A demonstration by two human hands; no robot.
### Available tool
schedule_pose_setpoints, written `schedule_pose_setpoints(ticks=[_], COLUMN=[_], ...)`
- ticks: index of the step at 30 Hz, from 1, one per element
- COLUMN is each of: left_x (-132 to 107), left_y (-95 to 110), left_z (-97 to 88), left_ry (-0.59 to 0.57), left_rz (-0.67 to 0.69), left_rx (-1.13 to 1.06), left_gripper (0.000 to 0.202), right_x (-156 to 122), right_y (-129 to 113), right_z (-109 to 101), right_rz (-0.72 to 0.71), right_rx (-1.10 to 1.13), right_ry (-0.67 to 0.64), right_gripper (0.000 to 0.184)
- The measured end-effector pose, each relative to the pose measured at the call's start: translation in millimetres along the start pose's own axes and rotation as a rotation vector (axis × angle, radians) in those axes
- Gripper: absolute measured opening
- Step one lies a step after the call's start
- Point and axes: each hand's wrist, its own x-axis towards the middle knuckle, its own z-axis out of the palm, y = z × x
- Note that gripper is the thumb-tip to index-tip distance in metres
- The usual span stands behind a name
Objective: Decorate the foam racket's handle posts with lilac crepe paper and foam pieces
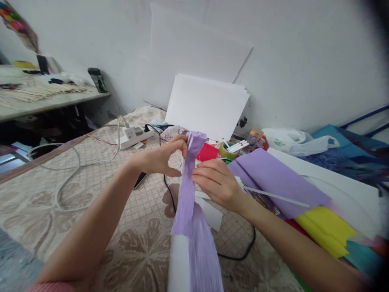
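A long strip of purple crepe paper (187, 198) runs along a narrow white board (178, 261) standing in front of me. More crepe paper (205, 247) hangs down the board's right side. My left hand (167, 157) is at the strip's upper left edge, its fingers bent onto the strip near the top and its thumb lower at the edge. From the right, my right hand (219, 182) presses its bunched fingertips on the strip's right edge; its thumb is mostly hidden. Whether any glue lies under the paper I cannot tell.
At right lie purple sheets (282, 182), yellow paper (323, 229) and a white plastic bag (298, 140). A tape roll (227, 151) holds white sticks. White boards (206, 105) lean on the wall. A power strip (136, 136) and cables lie left on the patterned tablecloth (146, 247).
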Motion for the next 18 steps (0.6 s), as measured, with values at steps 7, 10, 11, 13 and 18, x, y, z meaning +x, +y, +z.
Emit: schedule_pose_setpoints(ticks=[7,10,11,13,18], left_x=[-0.2,-0.1,-0.2,-0.6,-1.3], left_y=[3.3,3.3,3.5,4.5,7.2], left_z=[-0.3,-0.2,-0.4,-0.9,-2.1], left_ry=[-0.005,-0.007,-0.007,-0.008,-0.011], left_rz=[-0.020,-0.011,-0.007,0.001,0.001], left_rx=[-0.002,0.000,0.001,0.003,0.011], left_gripper=[0.037,0.036,0.036,0.035,0.029], right_x=[0.4,1.8,2.2,2.2,-0.7], right_y=[1.4,2.3,2.6,3.5,5.0], right_z=[-2.1,-2.6,-2.9,-3.3,-3.1], right_rz=[-0.029,-0.066,-0.073,-0.080,-0.111], right_rx=[-0.047,-0.071,-0.075,-0.082,-0.088], right_ry=[-0.017,-0.021,-0.021,-0.026,-0.035], right_gripper=[0.015,0.017,0.019,0.021,0.021])
